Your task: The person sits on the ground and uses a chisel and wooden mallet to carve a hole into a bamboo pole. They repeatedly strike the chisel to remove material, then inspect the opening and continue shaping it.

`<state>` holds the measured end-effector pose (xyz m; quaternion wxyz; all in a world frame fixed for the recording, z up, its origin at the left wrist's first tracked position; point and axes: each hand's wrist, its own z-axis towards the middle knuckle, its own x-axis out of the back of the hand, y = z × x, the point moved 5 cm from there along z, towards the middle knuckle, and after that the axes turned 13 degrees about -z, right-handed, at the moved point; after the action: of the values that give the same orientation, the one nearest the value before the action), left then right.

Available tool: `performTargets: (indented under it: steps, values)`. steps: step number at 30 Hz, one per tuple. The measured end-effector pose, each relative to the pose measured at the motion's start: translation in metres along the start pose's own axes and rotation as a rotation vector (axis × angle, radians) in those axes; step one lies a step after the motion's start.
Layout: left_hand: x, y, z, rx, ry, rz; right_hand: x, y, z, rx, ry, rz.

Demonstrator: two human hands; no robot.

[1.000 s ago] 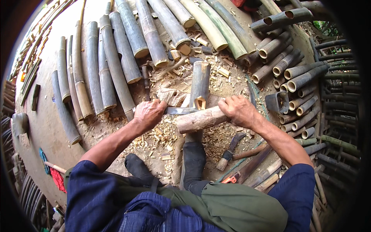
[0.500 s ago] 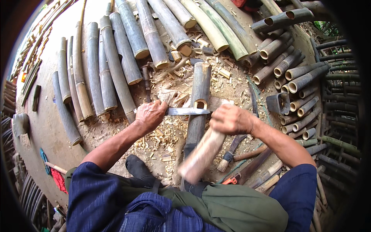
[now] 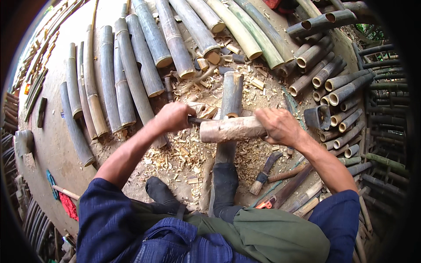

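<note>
While angled inward, left hand (image 3: 175,117) around knife (image 3: 201,120), right hand (image 3: 280,126) around club (image 3: 232,130).

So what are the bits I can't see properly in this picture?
All in the head view:
Knife: its far end is lost behind the club, and the left hand covers its near end.
Middle bamboo: the club hides a stretch of it.
Club's grip: the right hand wraps around it.
Red thing: the upper edge cuts it off, so I can't tell what it is.
</note>
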<state>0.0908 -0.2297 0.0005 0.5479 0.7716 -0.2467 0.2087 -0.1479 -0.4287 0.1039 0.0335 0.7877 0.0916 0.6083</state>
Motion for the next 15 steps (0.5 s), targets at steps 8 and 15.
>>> performTargets:
  steps: [8, 15]
  values:
    - [0.056, 0.006, 0.027, 0.010, 0.010, -0.064, 0.034, 0.016, -0.031, -0.630, 0.375, 1.074]
    - [0.046, 0.005, 0.012, -0.025, -0.013, 0.215, 0.041, -0.005, -0.043, -0.861, 0.280, 1.361]
